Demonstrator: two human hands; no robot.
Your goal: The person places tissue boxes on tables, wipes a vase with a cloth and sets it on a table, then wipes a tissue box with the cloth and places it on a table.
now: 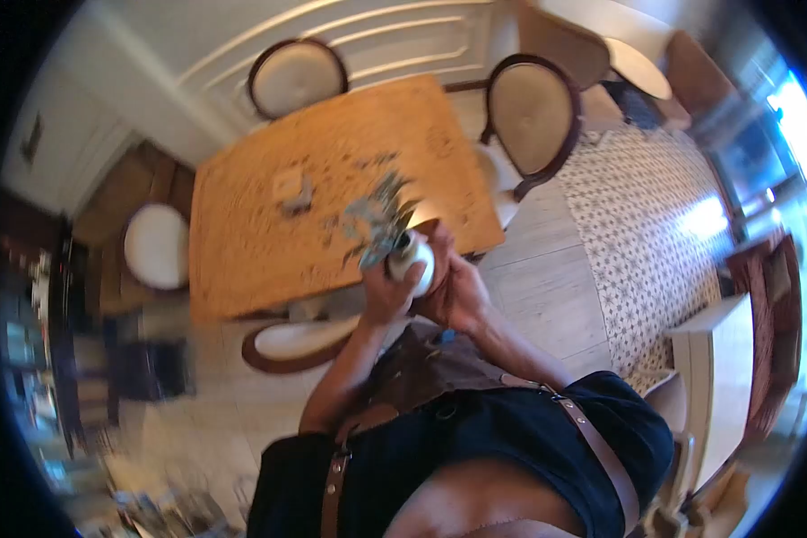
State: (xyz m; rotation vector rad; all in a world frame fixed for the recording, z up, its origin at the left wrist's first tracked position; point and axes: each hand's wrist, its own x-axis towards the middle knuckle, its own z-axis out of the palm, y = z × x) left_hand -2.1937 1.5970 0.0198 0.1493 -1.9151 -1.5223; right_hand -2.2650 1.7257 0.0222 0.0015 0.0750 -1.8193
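My left hand [388, 294] is wrapped round a small white vase [414, 266] in front of my body. Grey-green leafy stems [377, 218] stick out of the vase's mouth, leaning away from me over the table edge. My right hand [465, 294] is closed on a brown cloth [439, 291], which lies against the right side of the vase. Part of the vase is hidden by my left fingers and the cloth.
A wooden table [242, 247] stands ahead, dark marks or bits scattered over its top, with a small box-like item [290, 186] on it. Chairs surround it: one at the back [297, 76], one at right [533, 117], one at left [156, 246], one close before me [300, 342].
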